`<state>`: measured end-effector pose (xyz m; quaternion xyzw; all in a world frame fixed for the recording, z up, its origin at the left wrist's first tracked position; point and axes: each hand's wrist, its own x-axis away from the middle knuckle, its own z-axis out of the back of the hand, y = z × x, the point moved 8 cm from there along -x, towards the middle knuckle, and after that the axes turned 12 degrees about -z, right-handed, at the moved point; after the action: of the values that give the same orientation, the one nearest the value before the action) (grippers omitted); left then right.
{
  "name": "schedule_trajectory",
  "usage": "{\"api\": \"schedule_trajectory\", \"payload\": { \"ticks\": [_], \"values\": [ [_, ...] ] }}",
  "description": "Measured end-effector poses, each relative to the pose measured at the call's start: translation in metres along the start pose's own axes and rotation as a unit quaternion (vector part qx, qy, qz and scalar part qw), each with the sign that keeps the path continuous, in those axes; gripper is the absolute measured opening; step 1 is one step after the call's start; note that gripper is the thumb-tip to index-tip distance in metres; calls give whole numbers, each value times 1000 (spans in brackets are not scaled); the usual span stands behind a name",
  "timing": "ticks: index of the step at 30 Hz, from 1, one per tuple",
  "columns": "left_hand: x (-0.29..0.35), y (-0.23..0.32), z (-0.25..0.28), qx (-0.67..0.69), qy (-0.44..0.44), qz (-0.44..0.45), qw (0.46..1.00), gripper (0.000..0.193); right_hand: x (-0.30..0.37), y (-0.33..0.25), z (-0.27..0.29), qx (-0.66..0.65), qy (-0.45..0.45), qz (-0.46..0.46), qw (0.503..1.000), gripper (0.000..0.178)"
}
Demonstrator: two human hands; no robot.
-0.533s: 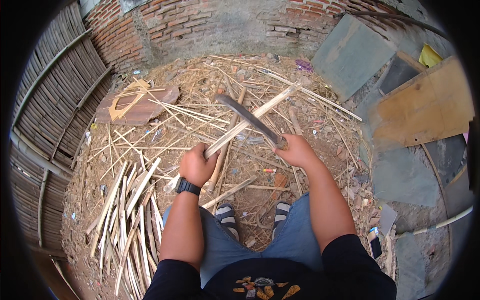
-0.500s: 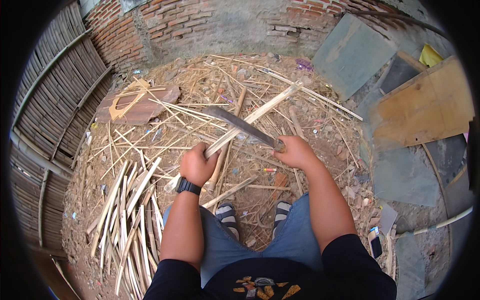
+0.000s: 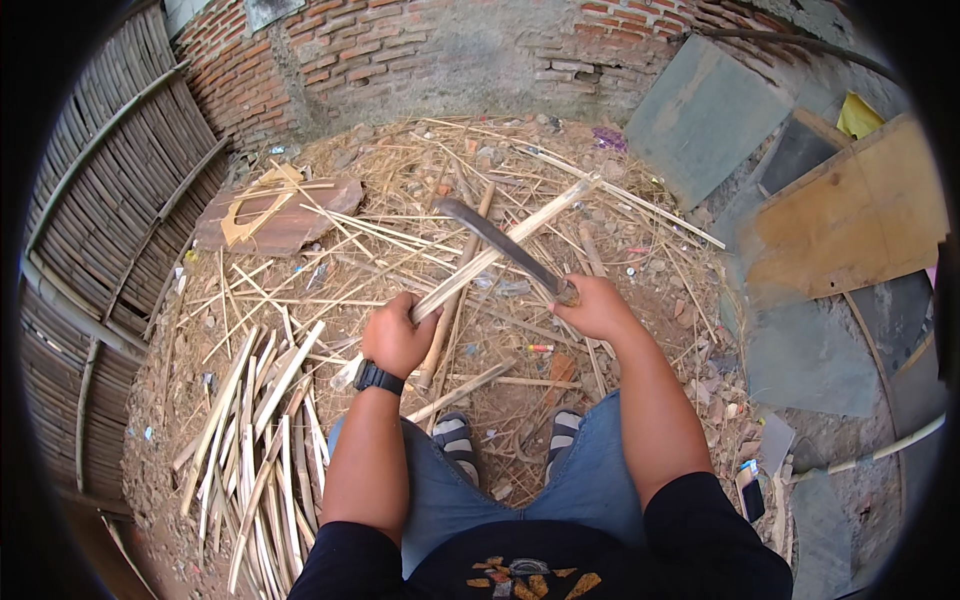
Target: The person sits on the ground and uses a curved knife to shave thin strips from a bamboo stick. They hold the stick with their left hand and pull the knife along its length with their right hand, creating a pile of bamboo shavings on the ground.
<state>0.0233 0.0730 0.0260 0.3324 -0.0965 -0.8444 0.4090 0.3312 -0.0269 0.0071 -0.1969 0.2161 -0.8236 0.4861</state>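
My left hand [image 3: 398, 335], with a dark watch on its wrist, is closed round the near end of a pale split bamboo strip [image 3: 545, 214]. The strip slants up and away to the right. In my right hand [image 3: 597, 308] is the handle of a machete [image 3: 507, 246], its dark curved blade pointing to the upper left. The blade crosses the strip near its middle; whether it touches or passes just above, I cannot tell. My fingers hide most of the handle and the strip's near end.
Many split bamboo strips [image 3: 262, 450] lie heaped at the left. A brown board [image 3: 335, 197] with scraps lies at the far left. Bamboo poles [image 3: 458, 290] and debris cover the ground before my feet. Grey panels [image 3: 712, 118] and a tan board [image 3: 850, 215] stand at the right.
The machete's blade has tilted a little, its tip shifting right and its edge turning. The far end of the bamboo strip has dipped slightly. Both grips stay the same.
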Motion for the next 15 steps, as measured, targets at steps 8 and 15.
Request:
{"api": "schedule_trajectory", "payload": {
  "ticks": [8, 15],
  "values": [
    [0, -3, -2, -2, -12, 10, 1000, 40, -16, 18, 10, -33, 3, -33, 999, 57],
    [0, -4, -5, -20, -43, 17, 999, 36, -7, 12, -5, -57, -34, -14, 998, 56]
  ]
}}
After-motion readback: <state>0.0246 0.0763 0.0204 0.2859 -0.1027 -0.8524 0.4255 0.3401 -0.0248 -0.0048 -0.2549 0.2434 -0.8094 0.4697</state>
